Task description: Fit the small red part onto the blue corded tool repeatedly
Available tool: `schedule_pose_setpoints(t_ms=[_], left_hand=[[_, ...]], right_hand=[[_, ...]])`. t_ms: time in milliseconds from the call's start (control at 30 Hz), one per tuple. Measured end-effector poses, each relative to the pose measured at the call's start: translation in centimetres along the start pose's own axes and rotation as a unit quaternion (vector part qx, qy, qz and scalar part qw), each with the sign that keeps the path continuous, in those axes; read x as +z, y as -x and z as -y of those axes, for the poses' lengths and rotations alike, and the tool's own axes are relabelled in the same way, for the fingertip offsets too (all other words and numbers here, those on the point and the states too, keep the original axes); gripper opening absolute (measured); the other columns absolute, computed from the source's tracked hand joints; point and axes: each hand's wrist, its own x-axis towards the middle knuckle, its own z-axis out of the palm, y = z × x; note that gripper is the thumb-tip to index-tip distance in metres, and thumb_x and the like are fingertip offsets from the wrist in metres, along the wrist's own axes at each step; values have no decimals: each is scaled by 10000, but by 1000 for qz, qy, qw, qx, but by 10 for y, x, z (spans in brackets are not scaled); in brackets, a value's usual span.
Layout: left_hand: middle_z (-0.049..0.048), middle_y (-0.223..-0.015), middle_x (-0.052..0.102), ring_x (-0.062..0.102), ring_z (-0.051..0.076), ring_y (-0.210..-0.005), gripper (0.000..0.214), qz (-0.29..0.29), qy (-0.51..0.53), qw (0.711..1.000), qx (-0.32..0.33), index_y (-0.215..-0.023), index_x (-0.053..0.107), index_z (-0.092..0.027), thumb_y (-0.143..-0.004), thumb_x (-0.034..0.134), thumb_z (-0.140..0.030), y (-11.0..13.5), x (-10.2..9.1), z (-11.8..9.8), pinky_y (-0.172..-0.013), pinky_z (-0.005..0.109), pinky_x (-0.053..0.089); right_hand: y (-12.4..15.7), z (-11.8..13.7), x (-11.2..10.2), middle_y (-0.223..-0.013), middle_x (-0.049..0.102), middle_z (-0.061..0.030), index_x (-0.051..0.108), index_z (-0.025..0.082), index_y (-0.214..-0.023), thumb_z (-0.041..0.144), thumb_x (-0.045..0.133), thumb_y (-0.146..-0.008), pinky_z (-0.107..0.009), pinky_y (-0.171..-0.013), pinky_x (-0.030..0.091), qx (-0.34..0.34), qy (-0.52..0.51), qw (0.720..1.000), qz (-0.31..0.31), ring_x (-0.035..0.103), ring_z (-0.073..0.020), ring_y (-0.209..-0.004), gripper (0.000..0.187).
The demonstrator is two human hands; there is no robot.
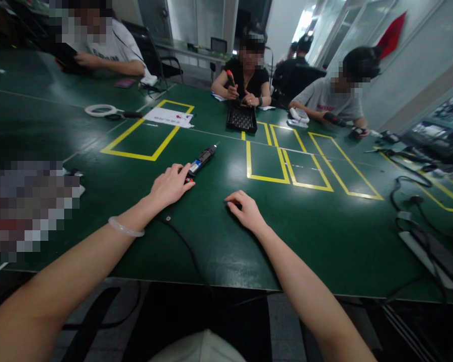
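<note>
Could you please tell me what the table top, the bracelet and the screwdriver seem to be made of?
Table top: a green mat, probably rubber or vinyl, semi-gloss, since it mirrors the lights.
Bracelet on the left wrist: translucent whitish, smooth, perhaps jade, glass or plastic.
Screwdriver under the left hand: dark plastic-looking body with a blue label and a thin metal tip.

Single head-worn view, facing forward and down from near edge of dark green matte tabletop (211, 246); left hand (169, 186) and right hand (247, 211) close, centre frame; seated co-workers (249, 83) far side; wide-angle.
</note>
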Motion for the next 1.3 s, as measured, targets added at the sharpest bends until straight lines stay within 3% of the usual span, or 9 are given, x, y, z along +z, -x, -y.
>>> schedule_pose_setpoints(t_ms=[300, 533, 733, 967, 1100, 1233, 1300], left_hand=[[221, -1442, 441, 520, 379, -1224, 664, 8, -3, 995, -101, -1527, 378, -166, -998, 417, -565, -30, 0, 97, -944, 473, 490], [200, -1438, 472, 531, 312, -1149, 592, 9, -41, 987, -153, -1471, 410, -107, -1030, 430, -501, -34, -10, 136, -958, 481, 476], [162, -1359, 538, 512, 287, -1178, 488, -60, -71, 983, -160, -1401, 454, -94, -1022, 504, -397, -23, -12, 126, -978, 404, 461], [177, -1289, 554, 553, 292, -1102, 440, -54, -27, 977, -207, -1292, 508, -44, -1051, 346, -375, -25, -12, 117, -929, 449, 477], [169, -1259, 582, 550, 287, -1090, 447, -45, 12, 968, -245, -1237, 551, -34, -1037, 366, -388, -31, -20, 118, -915, 453, 475], [159, -1414, 536, 501, 295, -1250, 404, -160, 77, 968, -175, -1219, 599, -55, -1015, 433, -362, -28, -27, 90, -1027, 448, 437], [139, -1309, 626, 569, 273, -1184, 390, -153, 182, 962, -132, -1216, 621, -89, -990, 486, -378, -24, -29, 62, -1018, 432, 455]], right_hand=[[0, -2, 1, -950, 632, -44, 677, 207, -968, 194, 568, -931, -303, -797, 487, 4, 0, 1000, 5, 623, -160, -830, 115], [-1, -3, 1, -949, 633, -42, 678, 211, -961, 188, 575, -924, -309, -813, 496, 7, -2, 1000, 13, 628, -162, -841, 111], [-1, -1, 0, -941, 639, -47, 679, 209, -950, 186, 578, -924, -321, -815, 493, 10, 4, 1000, 20, 623, -171, -847, 106], [-2, -1, -1, -934, 641, -43, 681, 213, -955, 186, 581, -927, -324, -824, 489, 9, 10, 1000, 26, 615, -174, -854, 108], [-2, 0, -1, -939, 641, -46, 683, 211, -957, 189, 582, -927, -327, -824, 490, 9, 11, 1000, 25, 614, -176, -861, 108], [-2, 1, -1, -937, 640, -46, 683, 210, -965, 193, 579, -924, -323, -819, 489, 14, 6, 1000, 24, 619, -175, -859, 113], [-1, 0, -1, -938, 640, -46, 686, 204, -977, 197, 580, -921, -318, -807, 487, 16, -3, 1000, 19, 622, -170, -844, 121]])
